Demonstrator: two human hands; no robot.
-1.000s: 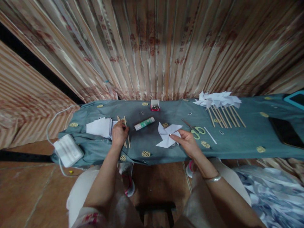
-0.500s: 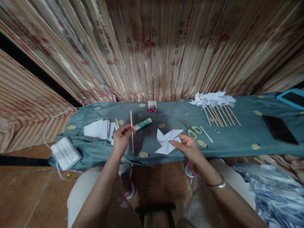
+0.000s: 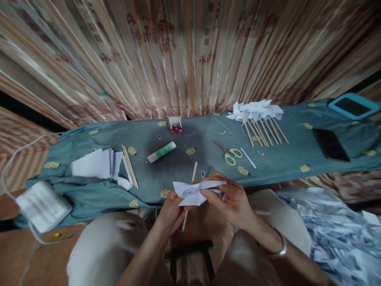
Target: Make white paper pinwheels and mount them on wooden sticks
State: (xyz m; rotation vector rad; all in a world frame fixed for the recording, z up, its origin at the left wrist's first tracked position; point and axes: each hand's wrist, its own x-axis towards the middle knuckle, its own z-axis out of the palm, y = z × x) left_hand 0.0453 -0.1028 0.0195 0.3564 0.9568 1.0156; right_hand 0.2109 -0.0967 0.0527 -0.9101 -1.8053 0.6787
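My left hand (image 3: 172, 212) is closed around a thin wooden stick (image 3: 194, 173), which passes behind a white paper pinwheel (image 3: 190, 194). The stick's upper end shows above the paper and its lower end below. With thumb and fingers, my right hand (image 3: 230, 198) pinches the pinwheel near its centre and right blades. Both hands are close together in front of the table's near edge. A green and white glue stick (image 3: 162, 152) lies beyond my left hand. Green-handled scissors (image 3: 230, 153) rest beyond my right hand, beside a narrow white paper strip (image 3: 248, 157).
Finished pinwheels (image 3: 257, 110) on sticks lie at the back right. A red box of small metal pins (image 3: 176, 126) stands near the back edge. On the left are paper sheets (image 3: 92, 163), loose sticks (image 3: 130, 167) and a white power strip (image 3: 44, 206). A phone (image 3: 331, 145) lies right.
My hands have come together, bringing the stick behind the pinwheel and nearer to my body. The glue stick, earlier beside my left hand, now lies apart from it. The view has shifted.
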